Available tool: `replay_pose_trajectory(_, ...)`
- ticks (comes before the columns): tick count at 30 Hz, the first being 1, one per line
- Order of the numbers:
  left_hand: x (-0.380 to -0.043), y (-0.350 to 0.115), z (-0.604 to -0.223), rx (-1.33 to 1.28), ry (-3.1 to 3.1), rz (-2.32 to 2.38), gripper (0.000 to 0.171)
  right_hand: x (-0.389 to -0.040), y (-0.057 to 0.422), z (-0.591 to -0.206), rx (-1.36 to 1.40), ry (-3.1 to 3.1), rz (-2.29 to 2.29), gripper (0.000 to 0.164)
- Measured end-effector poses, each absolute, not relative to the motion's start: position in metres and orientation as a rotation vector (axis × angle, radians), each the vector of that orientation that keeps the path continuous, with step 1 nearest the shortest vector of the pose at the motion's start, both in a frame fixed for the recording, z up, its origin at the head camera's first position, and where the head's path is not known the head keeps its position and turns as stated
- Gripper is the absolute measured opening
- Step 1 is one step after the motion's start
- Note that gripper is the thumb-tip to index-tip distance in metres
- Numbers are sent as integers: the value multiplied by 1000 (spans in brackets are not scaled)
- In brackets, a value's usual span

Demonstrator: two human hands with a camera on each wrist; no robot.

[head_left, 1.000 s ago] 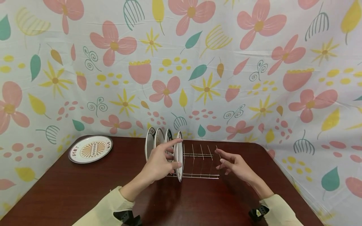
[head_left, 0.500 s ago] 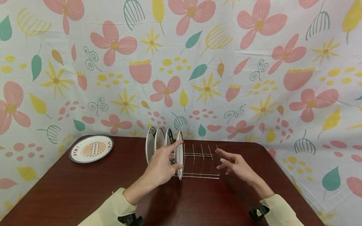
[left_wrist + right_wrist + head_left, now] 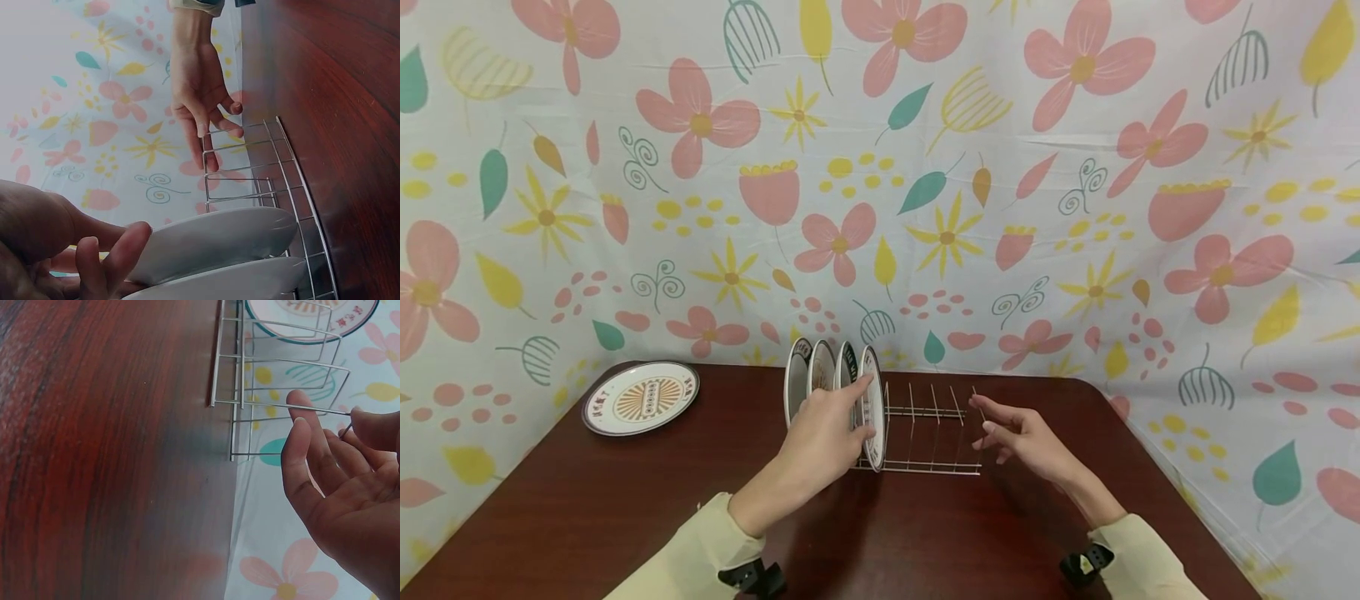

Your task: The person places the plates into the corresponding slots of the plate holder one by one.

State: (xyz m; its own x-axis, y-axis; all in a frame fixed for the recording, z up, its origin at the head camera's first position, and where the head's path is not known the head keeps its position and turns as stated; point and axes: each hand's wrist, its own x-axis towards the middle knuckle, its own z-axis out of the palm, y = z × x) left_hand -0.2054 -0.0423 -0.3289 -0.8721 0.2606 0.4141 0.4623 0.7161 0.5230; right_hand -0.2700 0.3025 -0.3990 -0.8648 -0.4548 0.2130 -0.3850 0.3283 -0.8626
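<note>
In the head view a wire dish rack [image 3: 932,467] stands on the table with several round plates upright in its left part. My left hand [image 3: 820,437] is at the rightmost plate [image 3: 874,408], index finger and thumb spread apart at its rim. This plate leans left, its printed face turned to the right. The left wrist view shows my left fingertips right at the edge of a white plate [image 3: 219,240]; the other fingers are partly hidden. My right hand [image 3: 1026,437] pinches the end wire of the rack at its right end, thumb against the wire in the right wrist view.
Another plate [image 3: 640,397] with a sunburst print lies flat on the table's left side. The dark wooden table [image 3: 925,542] meets a flower-patterned cloth [image 3: 947,167] behind it. Bare wire slots [image 3: 936,404] show right of the plates.
The rightmost plate has tipped left and settled lower in the rack, showing more of its printed face. My left hand has shifted slightly; the right hand stays on the rack.
</note>
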Motion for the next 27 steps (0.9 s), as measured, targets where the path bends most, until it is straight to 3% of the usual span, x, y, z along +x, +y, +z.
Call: replay_pose_trajectory(27, -209, -43, -330, -553, -2555, -900, 65, -270, 302, -400, -813, 2505, -1608, 51)
